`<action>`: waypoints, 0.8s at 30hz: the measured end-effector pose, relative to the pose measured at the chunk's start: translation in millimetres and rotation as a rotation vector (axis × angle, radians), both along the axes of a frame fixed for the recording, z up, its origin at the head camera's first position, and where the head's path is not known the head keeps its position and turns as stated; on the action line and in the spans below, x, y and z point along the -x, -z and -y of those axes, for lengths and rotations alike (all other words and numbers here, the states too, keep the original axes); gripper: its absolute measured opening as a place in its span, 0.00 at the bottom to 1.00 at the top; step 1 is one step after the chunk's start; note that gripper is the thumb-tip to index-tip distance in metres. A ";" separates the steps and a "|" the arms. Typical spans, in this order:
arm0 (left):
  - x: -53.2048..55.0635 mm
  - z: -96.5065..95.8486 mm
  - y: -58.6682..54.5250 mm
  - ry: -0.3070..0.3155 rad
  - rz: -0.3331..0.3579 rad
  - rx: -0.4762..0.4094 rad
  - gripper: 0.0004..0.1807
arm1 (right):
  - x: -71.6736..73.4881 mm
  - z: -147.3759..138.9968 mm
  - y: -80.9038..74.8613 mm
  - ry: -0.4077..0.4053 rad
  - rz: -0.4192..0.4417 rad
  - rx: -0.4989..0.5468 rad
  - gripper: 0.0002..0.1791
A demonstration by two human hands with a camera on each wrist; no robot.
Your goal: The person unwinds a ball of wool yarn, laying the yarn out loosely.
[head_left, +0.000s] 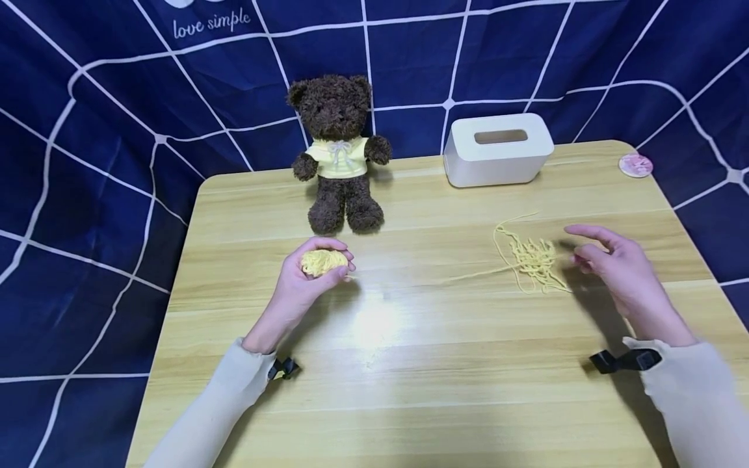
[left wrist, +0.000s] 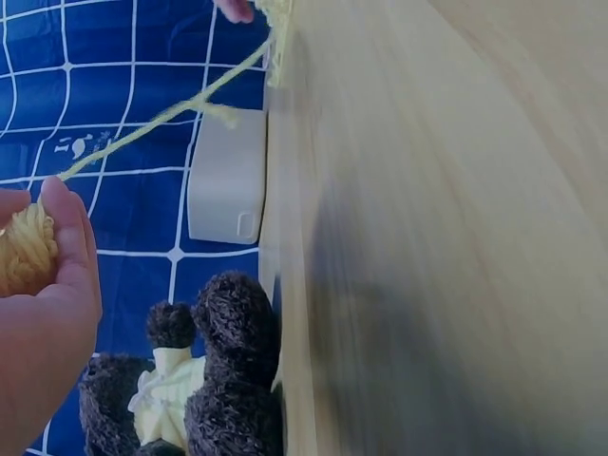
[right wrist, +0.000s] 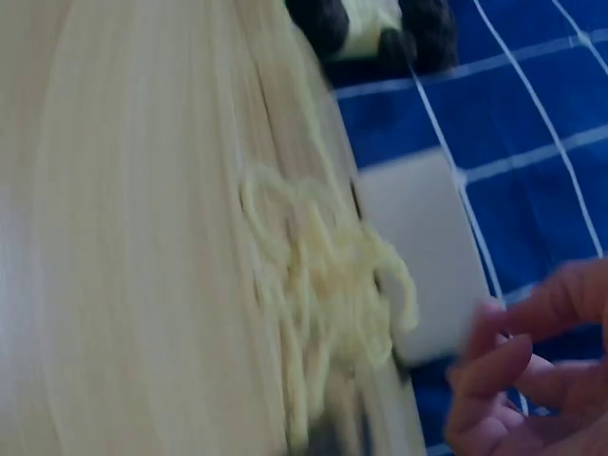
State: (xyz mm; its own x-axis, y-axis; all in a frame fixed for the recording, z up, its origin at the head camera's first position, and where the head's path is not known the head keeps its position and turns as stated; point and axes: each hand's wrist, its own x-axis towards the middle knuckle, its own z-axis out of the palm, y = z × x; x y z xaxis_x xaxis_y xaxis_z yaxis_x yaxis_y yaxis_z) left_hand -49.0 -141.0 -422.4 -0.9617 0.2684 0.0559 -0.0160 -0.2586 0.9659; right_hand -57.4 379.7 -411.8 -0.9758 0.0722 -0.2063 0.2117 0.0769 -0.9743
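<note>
In the head view my left hand (head_left: 298,276) holds a small wound ball of yellow yarn (head_left: 324,262), fingers behind it and thumb in front. The left wrist view shows the same ball of yarn (left wrist: 27,252) in the palm, with a strand (left wrist: 142,131) running from the fingertips toward a loose tangle. That tangle of yellow yarn (head_left: 534,260) lies on the table at the right. Just right of it is my right hand (head_left: 620,266), its fingers loosely bent with nothing between them. In the right wrist view the tangled yarn (right wrist: 328,275) lies left of the fingers, blurred.
A brown teddy bear (head_left: 335,123) in a yellow shirt sits at the back of the wooden table (head_left: 409,390). A white tissue box (head_left: 497,153) stands to its right. A round pink disc (head_left: 635,165) lies near the back right corner. Blue grid-patterned cloth (head_left: 409,65) hangs behind.
</note>
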 end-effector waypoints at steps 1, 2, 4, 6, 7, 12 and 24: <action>0.3 -1.1 -0.4 -0.002 0.001 -0.004 0.21 | -1.1 6.4 -1.5 0.031 -0.013 -0.009 0.20; 0.7 -2.1 -0.7 -0.003 0.002 -0.007 0.21 | -1.7 12.9 -2.6 0.059 -0.030 -0.006 0.19; 1.3 -3.8 -1.2 -0.007 0.001 -0.016 0.21 | -2.5 25.8 -3.2 0.086 -0.061 0.038 0.17; 2.1 -5.3 -1.2 -0.007 0.002 -0.029 0.20 | -3.1 38.7 -1.3 0.070 -0.085 0.117 0.15; 2.3 -5.9 -1.3 -0.007 0.002 -0.034 0.20 | -3.5 45.2 -0.4 0.050 -0.083 0.154 0.15; 3.5 -8.4 -2.3 -0.002 0.008 -0.040 0.20 | -4.7 81.3 3.8 -0.092 -0.046 0.096 0.15; 1.4 -8.6 -4.3 -0.017 0.013 -0.018 0.19 | -1.3 172.5 7.6 -0.544 0.039 0.062 0.24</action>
State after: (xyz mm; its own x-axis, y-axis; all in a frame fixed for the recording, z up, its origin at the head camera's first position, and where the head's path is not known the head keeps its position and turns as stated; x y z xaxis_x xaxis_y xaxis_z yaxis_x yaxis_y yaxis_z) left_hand -50.4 -132.4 -418.1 -0.9669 0.2507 0.0478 -0.0240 -0.2759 0.9609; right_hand -56.1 207.2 -419.5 -0.8607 -0.4538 -0.2308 0.1932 0.1284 -0.9727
